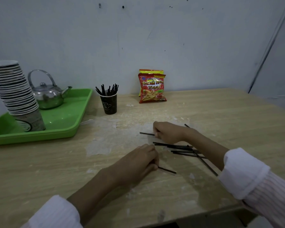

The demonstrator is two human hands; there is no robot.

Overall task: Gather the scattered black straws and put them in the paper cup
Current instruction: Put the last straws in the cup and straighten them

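Wooden table (204, 112) open toward right edge; left hand (138, 160) pinching one straw (167, 170); right hand (166, 131) closed on another straw (146, 133); loose straws (179, 148) between.

The dark paper cup (109, 103) stands upright on the table with a bunch of thin black straws (108, 90) already poking out the top at angles. Nearer the camera, a loose pile of straws (184, 149) lies flat, criss-crossing each other.

Black straws (179, 148), dark printed paper cup (109, 103), green tray (69, 127) (red-and-yellow snack bags (152, 88)).
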